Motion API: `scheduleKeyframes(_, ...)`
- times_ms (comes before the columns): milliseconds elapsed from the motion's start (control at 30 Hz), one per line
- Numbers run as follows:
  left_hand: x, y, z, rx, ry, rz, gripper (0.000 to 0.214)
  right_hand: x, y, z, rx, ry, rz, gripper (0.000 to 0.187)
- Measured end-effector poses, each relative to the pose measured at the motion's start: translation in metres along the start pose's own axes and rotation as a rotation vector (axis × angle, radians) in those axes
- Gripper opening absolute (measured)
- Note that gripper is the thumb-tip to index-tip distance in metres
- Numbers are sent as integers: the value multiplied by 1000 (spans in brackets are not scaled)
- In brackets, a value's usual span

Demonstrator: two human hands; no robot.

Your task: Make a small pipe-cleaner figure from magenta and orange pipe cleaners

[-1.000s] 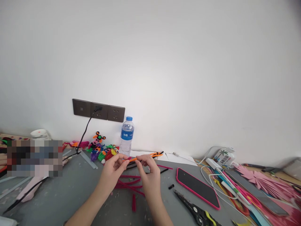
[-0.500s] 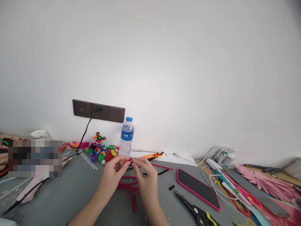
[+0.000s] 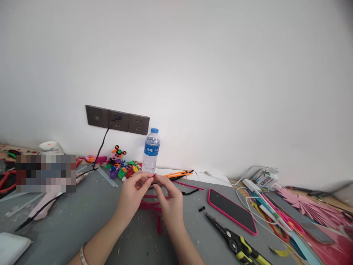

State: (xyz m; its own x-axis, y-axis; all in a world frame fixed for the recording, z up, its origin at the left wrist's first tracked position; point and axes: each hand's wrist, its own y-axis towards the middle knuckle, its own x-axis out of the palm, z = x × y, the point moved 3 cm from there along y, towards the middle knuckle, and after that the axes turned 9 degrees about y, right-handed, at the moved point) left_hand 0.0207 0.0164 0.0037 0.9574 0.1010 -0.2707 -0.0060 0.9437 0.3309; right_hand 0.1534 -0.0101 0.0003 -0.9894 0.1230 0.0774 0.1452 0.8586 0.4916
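Note:
My left hand [image 3: 132,195] and my right hand [image 3: 169,200] meet above the grey table [image 3: 82,221], fingertips pinched together on a small piece of red and orange pipe cleaner [image 3: 151,179]. Most of that piece is hidden by my fingers. Under my hands lies a bundle of red pipe cleaners [image 3: 150,206]. More orange and black pipe cleaners [image 3: 179,175] lie just beyond my fingertips, near the wall.
A water bottle [image 3: 151,151] stands by the wall next to several small pipe-cleaner figures [image 3: 124,167]. A phone in a pink case [image 3: 231,210] and yellow-handled pliers [image 3: 238,244] lie to the right. Cables, pink paper and scissors crowd the far right. A black cord [image 3: 100,149] runs from the wall sockets.
My hands have drawn closer together and the orange piece is now mostly covered by my fingers. The view has tilted down a little, so the table takes up more of the picture.

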Motion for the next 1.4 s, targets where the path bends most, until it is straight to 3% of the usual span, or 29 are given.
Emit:
scheduleKeyframes(367, -3, -4, 12, 58, 76, 48, 18, 3, -6, 6, 86, 126, 19, 28)
scheduleKeyframes(600, 0, 1, 5, -32, -21, -56, 22, 1, 1, 4, 188, 297, 61, 39)
scheduleKeyframes(733, 1, 2, 10, -26, 34, -251, 20, -19, 13, 4, 258, 321, 99, 45)
scheduleKeyframes(900, 6, -9, 18, 30, 240, -738, 13, -54, 27, 5, 260, 262, 268, 38)
scheduleKeyframes(967, 7, -14, 17, 53, 278, -875, 12, -62, 29, 6, 242, 264, 317, 37)
scheduleKeyframes(1133, 8, -17, 13, 150, 245, -974, 13, -65, 30, 9, 243, 257, 329, 35)
scheduleKeyframes(1233, 6, -17, 12, 129, 250, -1028, 16, -62, 30, 10, 256, 233, 285, 36)
scheduleKeyframes(1333, 4, -18, 10, 62, 322, -1038, 17, -56, 30, 11, 283, 172, 162, 35)
scheduleKeyframes(1400, 3, -19, 8, 29, 360, -1038, 17, -49, 28, 11, 318, 105, 0, 29)
